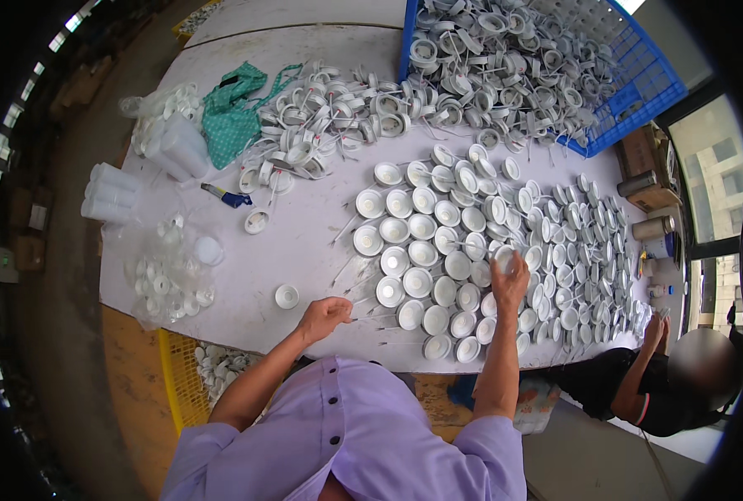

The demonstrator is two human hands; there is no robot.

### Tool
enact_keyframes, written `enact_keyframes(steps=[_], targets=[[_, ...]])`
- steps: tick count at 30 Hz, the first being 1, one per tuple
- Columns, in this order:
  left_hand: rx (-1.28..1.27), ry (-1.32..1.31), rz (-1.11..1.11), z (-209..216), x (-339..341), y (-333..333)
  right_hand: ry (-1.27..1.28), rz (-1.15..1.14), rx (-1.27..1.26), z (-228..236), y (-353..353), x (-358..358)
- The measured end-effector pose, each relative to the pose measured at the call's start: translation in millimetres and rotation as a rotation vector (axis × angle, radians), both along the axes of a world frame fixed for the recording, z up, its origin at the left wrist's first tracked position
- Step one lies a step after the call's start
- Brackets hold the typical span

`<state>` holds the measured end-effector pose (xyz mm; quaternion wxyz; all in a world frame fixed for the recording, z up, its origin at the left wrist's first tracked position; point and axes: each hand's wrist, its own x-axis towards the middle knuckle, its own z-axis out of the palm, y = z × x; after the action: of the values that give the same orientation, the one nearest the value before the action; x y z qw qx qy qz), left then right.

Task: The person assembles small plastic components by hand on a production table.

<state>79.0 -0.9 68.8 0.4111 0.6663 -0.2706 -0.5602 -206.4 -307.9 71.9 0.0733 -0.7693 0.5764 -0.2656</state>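
Note:
Many round white lamp housings (422,226) with thin wires lie in crowded rows on the table, most showing their hollow side. Over these rows my right hand (511,282) has its fingers curled round one white lamp housing (502,257). My left hand (324,318) is closed in a pinch at the rows' left edge, beside the wire ends; what sits between its fingertips is too small to make out. A single small white ring-shaped part (287,296) rests on the table just left of that hand.
A blue crate (651,79) heaped with housings stands at the back right, with a loose pile (338,113) beside it. Left are a green cloth (231,117), a blue-handled cutter (226,196), stacked plastic cups (110,192) and bagged rings (167,284). A co-worker (639,376) sits at right.

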Motion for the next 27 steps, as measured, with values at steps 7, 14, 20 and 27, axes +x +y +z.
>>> enact_keyframes(steps=[7, 14, 20, 27], targets=[[0.075, -0.025, 0.043, -11, -6, 3, 0.171, -0.085, 0.076, -22, -31, -5], [0.111, 0.027, 0.08, -21, -13, -3, 0.163, -0.064, 0.11, -30, -38, -3], [0.139, 0.034, 0.074, -25, -21, -9, 0.17, -0.038, 0.123, -26, -40, -1], [0.178, 0.001, 0.111, -26, -21, -1, -0.032, 0.145, -0.225, -19, -69, 3]])
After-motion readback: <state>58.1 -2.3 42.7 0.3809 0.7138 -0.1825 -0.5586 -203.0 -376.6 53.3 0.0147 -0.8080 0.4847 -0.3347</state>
